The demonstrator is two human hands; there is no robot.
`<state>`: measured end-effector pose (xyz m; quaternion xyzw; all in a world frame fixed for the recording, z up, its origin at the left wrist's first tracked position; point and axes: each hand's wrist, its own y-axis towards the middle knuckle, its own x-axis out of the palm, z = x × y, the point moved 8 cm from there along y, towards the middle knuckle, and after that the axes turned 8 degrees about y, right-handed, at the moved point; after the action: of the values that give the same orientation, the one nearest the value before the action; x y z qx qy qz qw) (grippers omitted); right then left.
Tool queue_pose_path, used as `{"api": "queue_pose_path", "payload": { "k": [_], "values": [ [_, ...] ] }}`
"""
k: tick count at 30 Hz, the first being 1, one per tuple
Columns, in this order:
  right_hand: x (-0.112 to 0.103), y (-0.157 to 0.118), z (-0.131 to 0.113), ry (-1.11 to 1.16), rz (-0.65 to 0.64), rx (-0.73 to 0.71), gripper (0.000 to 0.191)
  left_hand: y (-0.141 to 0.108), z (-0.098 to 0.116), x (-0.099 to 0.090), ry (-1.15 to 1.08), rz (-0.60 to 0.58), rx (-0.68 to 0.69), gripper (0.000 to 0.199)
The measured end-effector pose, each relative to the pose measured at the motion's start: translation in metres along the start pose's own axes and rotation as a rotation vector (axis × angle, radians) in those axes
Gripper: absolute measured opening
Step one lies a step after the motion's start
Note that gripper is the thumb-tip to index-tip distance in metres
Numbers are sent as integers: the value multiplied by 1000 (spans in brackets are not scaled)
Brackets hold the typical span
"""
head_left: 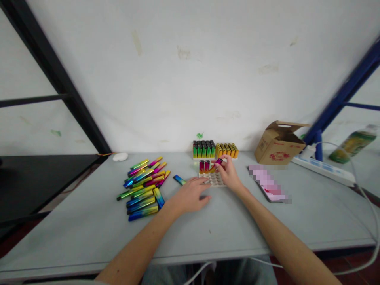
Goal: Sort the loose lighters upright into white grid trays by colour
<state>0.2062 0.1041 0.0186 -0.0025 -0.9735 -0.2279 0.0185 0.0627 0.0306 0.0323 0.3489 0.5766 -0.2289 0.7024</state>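
Observation:
A white tray (216, 181) with rows of round holes lies in front of me. Two purple-and-gold lighters (204, 167) stand upright at its back left. My right hand (228, 171) pinches another purple-and-gold lighter (219, 162), tilted above the tray's back rows. My left hand (192, 194) rests palm down with fingers spread, its fingertips at the tray's left edge. A blue-green lighter (179, 179) lies just beyond the left hand. Left of it is a loose pile of shiny multicoloured lighters (144, 192).
Against the wall stand a block of green lighters (204, 149) and a block of yellow ones (227, 150). On the right are an open cardboard box (277, 146), a phone (268, 184), a power strip (325, 170) and a bottle (353, 144). A white case (120, 157) sits back left.

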Motion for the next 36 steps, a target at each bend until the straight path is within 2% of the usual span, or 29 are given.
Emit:
{"api": "queue_pose_path", "payload": {
  "k": [7, 10, 16, 22, 26, 30, 36],
  "values": [
    [-3, 4, -5, -92, -27, -33, 30, 1, 2, -3, -3, 10, 10, 43],
    [-5, 4, -14, -224, -20, -103, 27, 1, 2, -3, -15, 10, 2, 43],
    [1, -1, -30, -422, -93, -241, 25, 1, -3, 1, -54, 25, -9, 39],
    [1, -6, -26, -466, -123, -195, 45, 9, -14, 8, -57, 53, -13, 32],
    [3, -10, -18, -509, -177, -168, 40, 12, -20, 7, -55, 66, -57, 29],
    [3, -13, -10, -565, -202, -143, 51, 12, -22, 7, -73, 93, -37, 28],
    [2, -13, -11, -673, -204, -196, 35, 11, -34, 11, -137, 129, -51, 30]
  ]
}}
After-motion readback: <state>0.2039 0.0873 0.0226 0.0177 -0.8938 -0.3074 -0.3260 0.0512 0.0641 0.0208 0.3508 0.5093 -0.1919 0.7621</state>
